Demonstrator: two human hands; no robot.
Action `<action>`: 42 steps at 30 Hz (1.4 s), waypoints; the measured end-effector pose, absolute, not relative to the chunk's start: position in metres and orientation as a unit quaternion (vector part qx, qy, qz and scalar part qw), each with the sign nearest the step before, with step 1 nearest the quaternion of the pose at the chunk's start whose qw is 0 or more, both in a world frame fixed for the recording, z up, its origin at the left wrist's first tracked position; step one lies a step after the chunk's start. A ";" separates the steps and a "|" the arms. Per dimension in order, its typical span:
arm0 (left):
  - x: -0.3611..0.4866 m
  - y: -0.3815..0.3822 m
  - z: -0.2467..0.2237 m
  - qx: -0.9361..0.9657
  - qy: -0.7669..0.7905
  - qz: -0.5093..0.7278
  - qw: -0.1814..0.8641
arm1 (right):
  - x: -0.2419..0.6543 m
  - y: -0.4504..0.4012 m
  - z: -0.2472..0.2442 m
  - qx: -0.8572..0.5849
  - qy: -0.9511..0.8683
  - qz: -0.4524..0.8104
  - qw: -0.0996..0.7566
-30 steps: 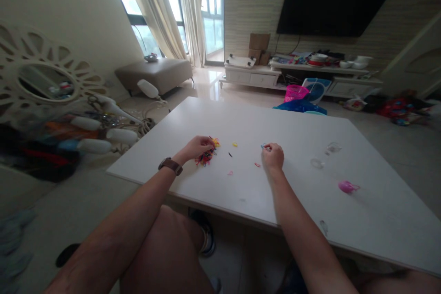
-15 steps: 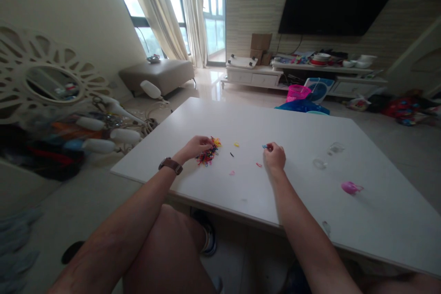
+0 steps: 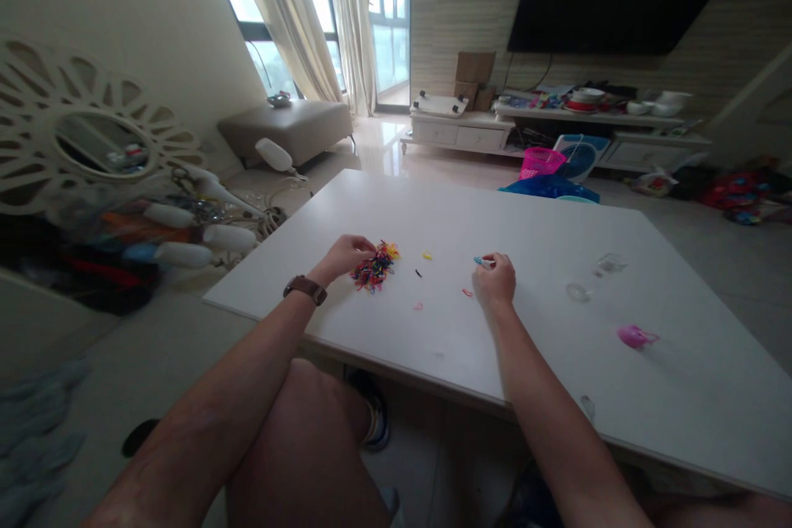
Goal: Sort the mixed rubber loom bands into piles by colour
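A pile of small colourful bands (image 3: 374,267) lies on the white table (image 3: 433,214). My left hand (image 3: 347,256), with a brown watch on the wrist, reaches the pile's upper left edge; its fingers are bent, and whether they pinch a band is too small to tell. My right hand (image 3: 497,276) is closed beside a small blue piece (image 3: 479,261) at its fingertips; whether it grips the piece is unclear. Between the hands lie a yellow band (image 3: 426,256), a black one (image 3: 419,273), a pink one (image 3: 418,306) and a red one (image 3: 467,292).
On the table's right side are a clear container (image 3: 610,264), a clear ring-shaped piece (image 3: 578,291) and a pink object (image 3: 636,337). A small clear item (image 3: 587,407) lies near the front edge. Beyond the table stands a pink basket (image 3: 540,162).
My left hand has drawn back slightly to the left, showing more of the pile. My right hand stays near the blue piece with its fingers slightly shifted. The view has moved a little.
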State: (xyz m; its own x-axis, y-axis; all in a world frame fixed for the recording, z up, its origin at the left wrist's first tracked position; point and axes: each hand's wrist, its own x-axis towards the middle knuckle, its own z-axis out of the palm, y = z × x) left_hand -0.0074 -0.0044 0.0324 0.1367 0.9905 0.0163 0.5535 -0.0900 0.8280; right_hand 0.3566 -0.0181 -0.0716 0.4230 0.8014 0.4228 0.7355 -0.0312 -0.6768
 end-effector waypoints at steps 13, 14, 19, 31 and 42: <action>-0.015 0.000 0.023 0.615 0.635 0.313 0.348 | 0.358 -0.020 -0.069 -0.718 -0.510 0.060 0.471; -0.015 0.000 0.023 0.616 0.638 0.304 0.348 | 0.358 -0.020 -0.069 -0.717 -0.510 0.060 0.472; -0.015 -0.001 0.024 0.627 0.665 0.211 0.347 | 0.358 -0.019 -0.070 -0.718 -0.507 0.060 0.474; -0.015 0.001 0.020 0.654 0.680 0.100 0.317 | 0.359 -0.018 -0.072 -0.713 -0.508 0.054 0.479; -0.017 -0.002 0.026 0.664 0.660 0.113 0.333 | 0.358 -0.018 -0.072 -0.712 -0.512 0.053 0.477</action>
State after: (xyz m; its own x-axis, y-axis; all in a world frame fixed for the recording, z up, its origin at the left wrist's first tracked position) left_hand -0.0166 -0.0023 0.0264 0.1028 0.9516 -0.2897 0.8013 0.0933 0.5910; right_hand 0.3585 -0.0183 -0.0723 0.4708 0.7799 0.4126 0.6783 -0.0209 -0.7345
